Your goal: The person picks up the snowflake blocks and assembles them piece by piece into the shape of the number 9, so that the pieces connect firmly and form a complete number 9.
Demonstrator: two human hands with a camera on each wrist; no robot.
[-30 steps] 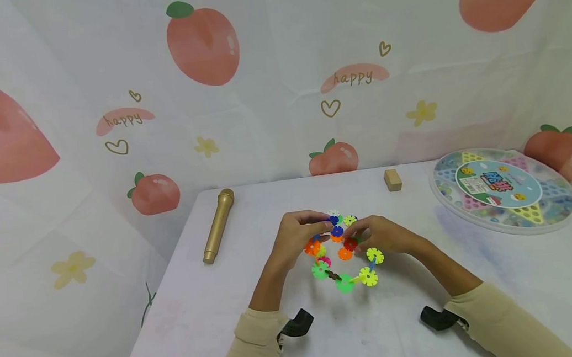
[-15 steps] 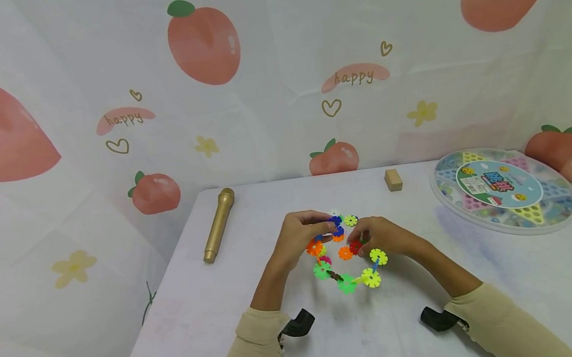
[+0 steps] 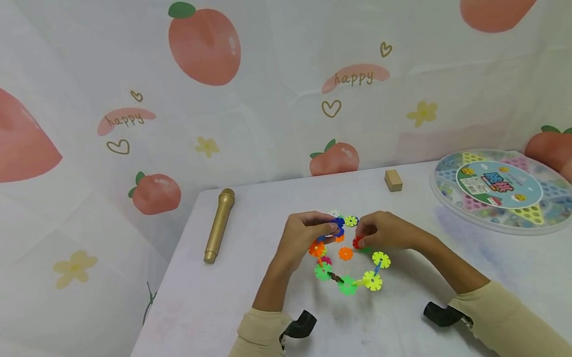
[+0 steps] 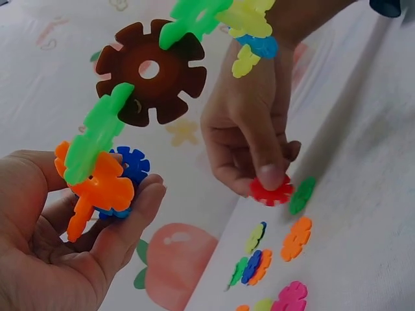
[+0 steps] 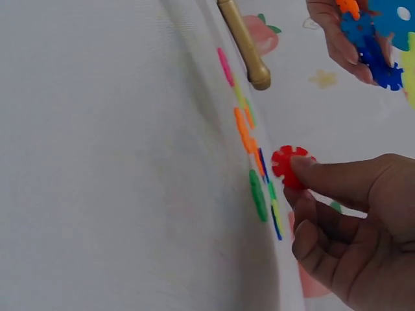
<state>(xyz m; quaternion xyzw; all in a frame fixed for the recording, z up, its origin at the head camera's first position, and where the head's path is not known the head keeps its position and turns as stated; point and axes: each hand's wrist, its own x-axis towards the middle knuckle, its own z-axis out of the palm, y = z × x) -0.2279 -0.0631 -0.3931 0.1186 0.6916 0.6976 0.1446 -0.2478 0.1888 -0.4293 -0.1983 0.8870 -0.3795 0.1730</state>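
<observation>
My left hand [image 3: 302, 237] pinches one end of a chain of slotted plastic snowflake discs [image 3: 347, 286], near blue and orange discs. The chain hangs in an open curve toward me, with green, brown and yellow discs; the brown disc [image 4: 151, 74] looms large in the left wrist view. My right hand [image 3: 388, 230] holds a red snowflake disc [image 5: 283, 166] between thumb and fingers, close over the table. Right by it lies a loose green disc [image 4: 302, 196], and a loose orange disc [image 4: 297, 238] is a little farther off.
More loose discs, among them a pink disc [image 4: 290, 297], lie beneath the chain. A gold microphone-shaped stick [image 3: 218, 226] lies on the left of the white table [image 3: 177, 330]. At the back are a small wooden block [image 3: 393, 180] and a round board-game case [image 3: 503, 191].
My right hand has taken the red disc between thumb and fingers and shifted slightly right with it. The left hand and the chain have drifted a little to the right.
</observation>
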